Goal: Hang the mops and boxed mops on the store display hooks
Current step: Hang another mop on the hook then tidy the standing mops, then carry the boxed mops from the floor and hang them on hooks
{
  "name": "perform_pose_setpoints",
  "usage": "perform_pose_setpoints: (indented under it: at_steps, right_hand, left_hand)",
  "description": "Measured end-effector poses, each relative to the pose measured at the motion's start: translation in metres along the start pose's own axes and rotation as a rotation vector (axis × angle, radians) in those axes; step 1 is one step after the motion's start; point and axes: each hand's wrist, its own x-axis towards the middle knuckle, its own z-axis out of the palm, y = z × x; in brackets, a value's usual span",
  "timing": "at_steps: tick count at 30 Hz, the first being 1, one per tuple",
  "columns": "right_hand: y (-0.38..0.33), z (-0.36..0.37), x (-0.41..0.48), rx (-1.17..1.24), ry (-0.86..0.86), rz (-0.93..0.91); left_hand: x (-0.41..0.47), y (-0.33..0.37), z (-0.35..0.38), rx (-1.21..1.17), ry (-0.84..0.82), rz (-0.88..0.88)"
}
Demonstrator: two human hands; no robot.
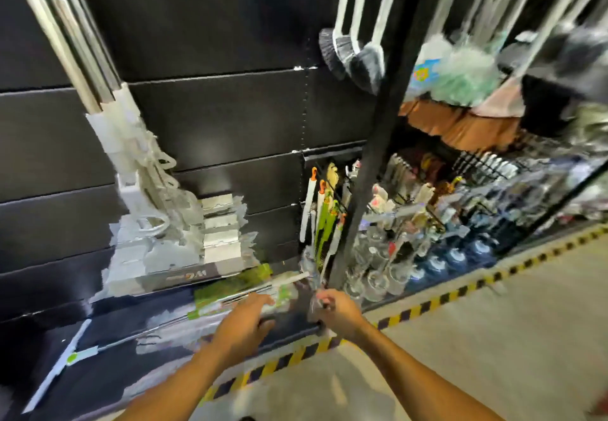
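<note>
head view, black shelf, left hand spread over mops, right hand pinching wrap

Head view, forward-down, near base shelf; blurred, perhaps tilted.

— What colour is the wall panelling at upper left?
— Black, with silver poles and white mop heads against it.
— And lower down?
— Green-and-white packaging lies on the black shelf, and yellow-and-black stripes edge the beige floor. At right there are blue bottle caps, a pale green duster and a brown cloth.
</note>
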Motion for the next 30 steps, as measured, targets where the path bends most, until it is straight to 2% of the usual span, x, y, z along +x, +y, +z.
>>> perform_pose_setpoints:
  at_steps: [3,6,14,19,25,30]
  right_hand:
    - [0.072,-0.038,-0.039,0.067,0.048,0.059]
    - [0.130,-0.077,-0.093,0.114,0.229,0.134]
    - [0.275,-0.178,-0.234,0.314,0.504,0.373]
    - [0.345,-0.215,-0.311,0.444,0.704,0.506]
    - [0.414,-0.245,-0.367,0.572,0.869,0.653]
    - [0.469,-0.281,-0.381,0.586,0.936,0.732]
  left_hand:
    - [0.013,0.066,0.036,0.039,-0.107,0.106]
    - [0.022,0.135,0.080,0.057,-0.185,0.222]
    - [0.037,0.324,0.196,0.112,-0.357,0.579]
    - [0.034,0.435,0.254,0.153,-0.455,0.781]
    - [0.038,0.530,0.317,0.196,-0.544,0.966]
    - [0.061,0.601,0.364,0.194,-0.633,1.028]
